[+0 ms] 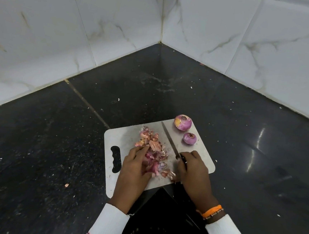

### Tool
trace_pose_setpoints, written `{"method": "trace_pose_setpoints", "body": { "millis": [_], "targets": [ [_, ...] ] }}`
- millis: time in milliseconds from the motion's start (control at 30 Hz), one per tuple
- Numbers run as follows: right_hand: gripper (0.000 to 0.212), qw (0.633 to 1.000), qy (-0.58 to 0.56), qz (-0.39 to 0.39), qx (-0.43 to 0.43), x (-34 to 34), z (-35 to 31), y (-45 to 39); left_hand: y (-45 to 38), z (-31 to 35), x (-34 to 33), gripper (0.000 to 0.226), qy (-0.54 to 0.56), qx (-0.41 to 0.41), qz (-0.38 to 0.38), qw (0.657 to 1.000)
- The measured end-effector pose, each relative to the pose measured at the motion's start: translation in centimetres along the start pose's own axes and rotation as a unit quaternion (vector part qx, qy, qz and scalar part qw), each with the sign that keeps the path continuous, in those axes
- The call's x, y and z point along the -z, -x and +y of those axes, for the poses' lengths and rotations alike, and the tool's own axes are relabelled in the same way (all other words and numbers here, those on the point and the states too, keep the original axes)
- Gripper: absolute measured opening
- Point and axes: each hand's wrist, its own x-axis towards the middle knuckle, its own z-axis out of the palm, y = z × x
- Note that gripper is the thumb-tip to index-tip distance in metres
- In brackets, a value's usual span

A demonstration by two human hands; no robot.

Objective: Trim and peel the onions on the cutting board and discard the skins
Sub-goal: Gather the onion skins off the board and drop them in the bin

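The left hand (136,163) lies on the near side of the skins (153,152), fingers bent loosely and spread against the heap, their tips touching the loose pink peels; whether any peel is actually pinched between thumb and fingers is hard to tell, since the palm hides them. The right hand (192,168) has its fingers curled round the black handle of the knife (170,142), knuckles up. The blade lies flat on the board (114,137), pointing away toward its far edge, between the skins and the onions. The skins sit in a pile on the middle of the board, some scraps reaching its near edge by the right hand. Two peeled onions rest on the far right part of the board: the big onion (183,122) at the far corner, the small onion (189,138) just beside it, nearer the person. The board lies on a dark counter (55,136).
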Motion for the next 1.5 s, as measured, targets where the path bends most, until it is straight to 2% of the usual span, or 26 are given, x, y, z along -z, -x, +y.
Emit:
{"method": "trace_pose_setpoints", "body": {
  "millis": [167,267,367,567,667,767,867,1033,1133,1200,1267,1367,1433,1500],
  "targets": [
    [0.014,0.997,0.058,-0.014,-0.051,1.4,0.1,1.7,0.7,-0.3,1.5,0.067,-0.027,-0.003,0.057,0.998],
    [0.018,0.992,0.099,-0.042,-0.06,1.2,-0.4,2.6,1.2,-1.0,2.2,0.073,-0.08,0.051,-0.003,0.995],
    [0.017,0.994,0.069,-0.064,-0.057,0.7,-1.1,2.5,1.6,-1.4,2.2,0.083,-0.065,0.101,-0.056,0.991],
    [0.022,0.994,-0.018,-0.082,-0.063,-1.1,-2.8,-0.2,1.5,-1.0,1.4,0.079,-0.04,0.082,-0.067,0.994],
    [0.022,0.995,-0.022,-0.08,-0.063,-1.4,-3.2,-1.4,1.4,-0.9,1.1,0.077,-0.032,0.074,-0.065,0.995],
    [0.018,0.997,0.001,-0.052,-0.051,-0.8,-2.8,-1.5,1.3,-0.9,0.9,0.077,-0.031,0.073,-0.063,0.995],
    [0.017,0.996,0.079,-0.026,-0.041,0.2,-1.7,-1.4,1.4,-0.8,0.8,0.081,-0.026,0.068,-0.061,0.995],
    [0.022,0.986,0.159,-0.039,-0.043,1.0,-1.0,-1.2,1.4,-0.4,0.6,0.085,-0.026,0.055,-0.059,0.996],
    [0.031,0.99,0.137,-0.021,-0.029,1.6,-1.6,-0.7,1.0,-0.4,1.0,0.088,-0.035,0.055,-0.06,0.996],
    [0.036,0.995,0.085,-0.051,-0.013,1.9,-2.2,-0.3,0.5,-0.4,1.5,0.092,-0.038,0.061,-0.062,0.996],
    [0.043,0.992,0.044,-0.119,-0.011,1.8,-2.9,-0.1,-0.3,-0.2,2.1,0.095,-0.065,0.059,-0.076,0.993],
    [0.052,0.977,0.061,-0.204,-0.005,0.8,-3.5,-0.4,-1.8,0.4,2.7,0.104,-0.096,0.052,-0.14,0.984],
    [0.058,0.975,0.065,-0.214,0.002,-0.1,-3.5,-1.0,-2.8,0.8,2.7,0.104,-0.114,0.045,-0.174,0.977],
    [0.055,0.978,0.047,-0.203,0.0,-0.8,-3.6,-1.7,-3.6,1.0,2.5,0.102,-0.122,0.045,-0.18,0.975]
  ]
}}
